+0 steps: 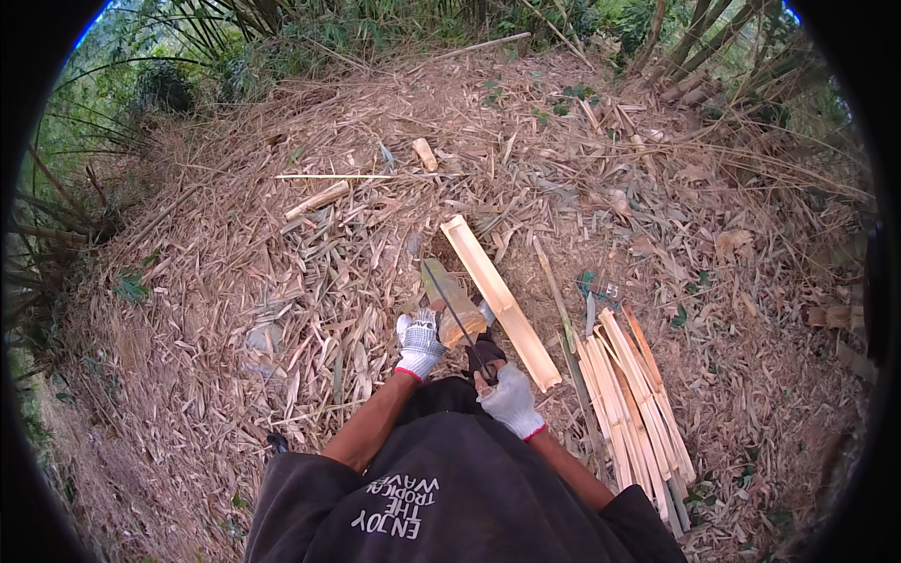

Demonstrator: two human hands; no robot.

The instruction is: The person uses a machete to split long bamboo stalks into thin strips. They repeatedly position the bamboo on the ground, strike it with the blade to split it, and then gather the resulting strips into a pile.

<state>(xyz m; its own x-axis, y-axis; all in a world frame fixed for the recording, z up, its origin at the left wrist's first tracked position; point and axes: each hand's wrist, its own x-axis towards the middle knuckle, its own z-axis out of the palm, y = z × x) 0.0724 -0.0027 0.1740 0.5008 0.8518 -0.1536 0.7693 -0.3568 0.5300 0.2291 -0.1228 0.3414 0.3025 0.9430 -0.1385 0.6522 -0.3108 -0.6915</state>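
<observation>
Bamboo section at mid-frame should handle stiff, light and slightly slick, I judge; side-gripping suits it, as my left hand clasps it, right hand closed round the knife.

An outdoor bamboo grove, with green stalks edging leaf-strewn ground.

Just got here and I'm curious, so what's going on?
A person's gloved right grip holds a long dark blade over a thick bamboo section, with the left grip at its left side. A split bamboo length lies to the right, with pale strips piled farther right.
</observation>
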